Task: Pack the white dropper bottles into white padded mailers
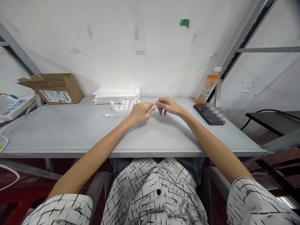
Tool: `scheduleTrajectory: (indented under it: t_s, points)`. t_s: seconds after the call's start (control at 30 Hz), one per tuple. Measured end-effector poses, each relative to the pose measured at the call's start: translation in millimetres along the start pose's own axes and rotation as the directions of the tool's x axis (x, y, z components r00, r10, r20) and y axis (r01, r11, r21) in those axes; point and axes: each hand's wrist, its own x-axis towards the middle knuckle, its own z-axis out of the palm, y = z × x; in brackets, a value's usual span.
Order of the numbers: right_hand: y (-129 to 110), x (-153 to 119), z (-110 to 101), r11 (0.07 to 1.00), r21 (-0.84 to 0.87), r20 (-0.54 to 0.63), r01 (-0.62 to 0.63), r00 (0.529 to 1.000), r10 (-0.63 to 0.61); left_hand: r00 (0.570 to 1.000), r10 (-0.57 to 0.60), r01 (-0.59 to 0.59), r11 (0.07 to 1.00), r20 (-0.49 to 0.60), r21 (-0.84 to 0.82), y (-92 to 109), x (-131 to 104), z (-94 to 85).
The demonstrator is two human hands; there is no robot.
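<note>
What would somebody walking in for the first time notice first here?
Probably the bottle of orange drink, the brightest thing on the table, leaning at the back right behind a dark, partly pixelated slab. Next, the open cardboard box at the back left, and near the middle the two hands meeting at a small white piece beside a cluster of similar white ones.
</note>
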Motion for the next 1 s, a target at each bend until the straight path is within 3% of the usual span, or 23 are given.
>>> scheduleTrajectory:
  t_s: [0.23, 0.57, 0.87, 1.0]
  points:
    - [15, 7, 9, 0.999, -0.049, -0.045, -0.022, 0.999, 0.019, 1.0, 0.022, -0.022, 0.999, 0.004, -0.024, 0, 0, 3.1]
    - [4, 2, -2, 0.997, 0.075, -0.055, 0.019, 0.998, -0.015, 0.996, -0.066, 0.049, 0.965, -0.056, -0.258, -4, 4, 1.3]
    - [2, 3, 5, 0.995, 0.101, -0.022, -0.014, 1.0, 0.016, 0.97, 0.017, -0.061, 0.983, -0.243, -0.175, -4, 0, 8.4]
    - [-1, 3, 6, 0.994, 0.104, -0.062, -0.013, 0.998, 0.02, 0.973, -0.034, -0.023, 0.97, -0.228, -0.242, -4, 2, 7.9]
